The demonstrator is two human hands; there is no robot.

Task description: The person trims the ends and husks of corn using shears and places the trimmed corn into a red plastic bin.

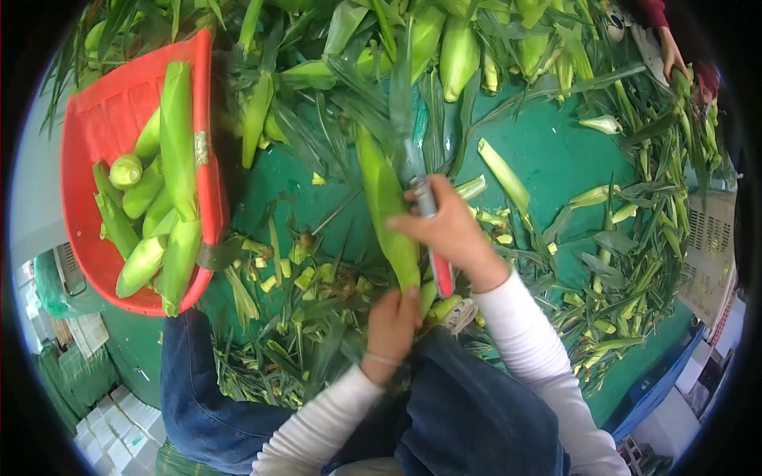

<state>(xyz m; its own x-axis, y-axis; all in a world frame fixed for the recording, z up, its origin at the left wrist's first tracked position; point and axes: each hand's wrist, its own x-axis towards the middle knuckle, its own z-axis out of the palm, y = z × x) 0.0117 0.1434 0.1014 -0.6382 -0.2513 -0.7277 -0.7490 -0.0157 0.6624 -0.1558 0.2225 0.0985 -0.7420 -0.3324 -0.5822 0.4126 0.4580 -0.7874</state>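
My left hand (392,325) is closed round the lower end of a green ear of corn (384,198) in its husk, which points away from me. Just right of that ear, my right hand (456,230) grips a knife (426,197) with a grey and red handle. Its blade points away and is smeared by motion. The thumb of the right hand lies against or very near the husk. Cut stem ends (305,278) and loose leaves lie below and around both hands.
A red basin (75,198) with several husked-in ears stands at the left. Unprocessed corn (459,59) is heaped along the far side. Leaf scraps (619,317) pile up at the right. Another person's hand (673,55) touches leaves at the far right, near a beige crate (709,238).
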